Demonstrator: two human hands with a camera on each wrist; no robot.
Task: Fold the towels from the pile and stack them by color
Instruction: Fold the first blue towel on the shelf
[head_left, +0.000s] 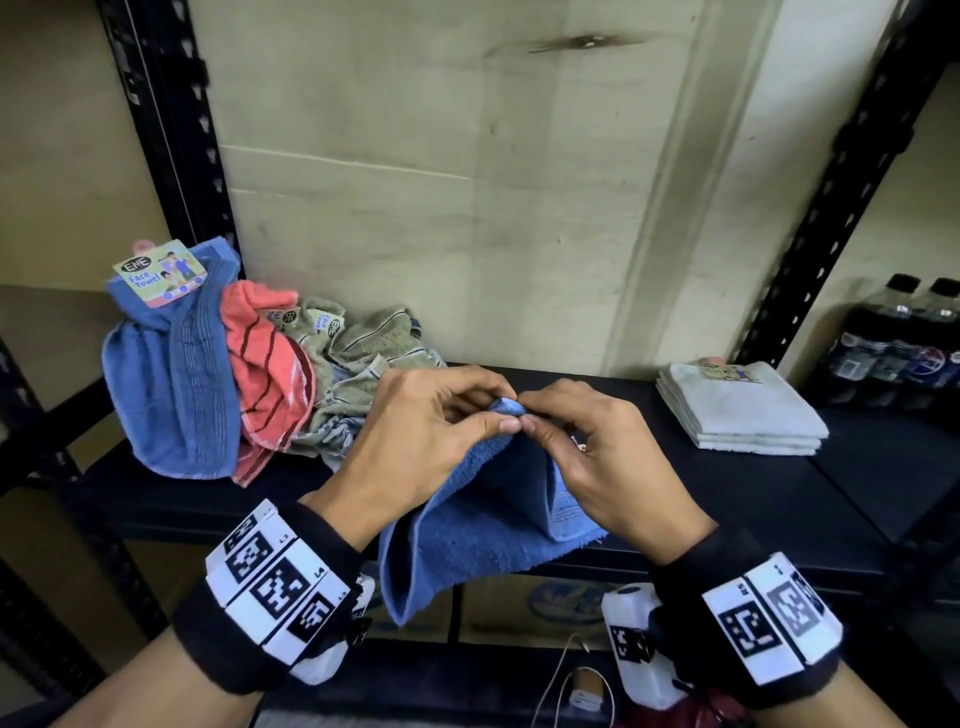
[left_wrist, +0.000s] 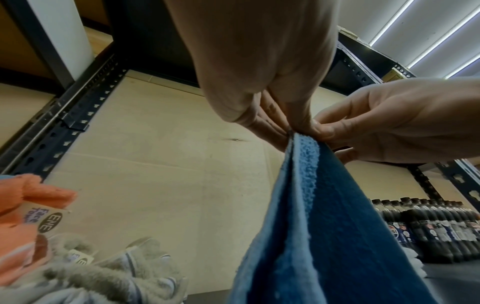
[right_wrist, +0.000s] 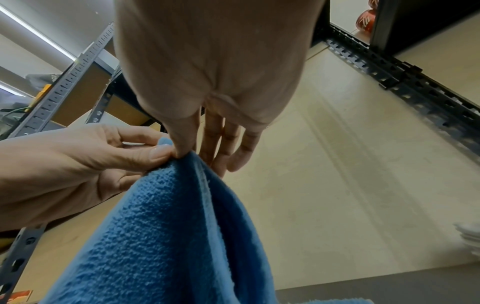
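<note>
Both our wrists carry black bands with printed markers; just beyond them our left hand (head_left: 426, 431) and right hand (head_left: 597, 457) meet over the front edge of the dark shelf (head_left: 857, 467); the fingers (left_wrist: 306, 115) of each hand are curled and pinch the same top corner of the blue towel (head_left: 467, 530), thumb tips touching; the towel hangs down from this pinch and drapes over the front edge; at the back left corner of the shelf lies the pile (head_left: 249, 374) of unfolded towels, blue, coral with dark stripes, and grey; near the right edge sits a stack of folded white towels (head_left: 737, 410); dark bottles (head_left: 898, 343) stand on the neighbouring shelf.
</note>
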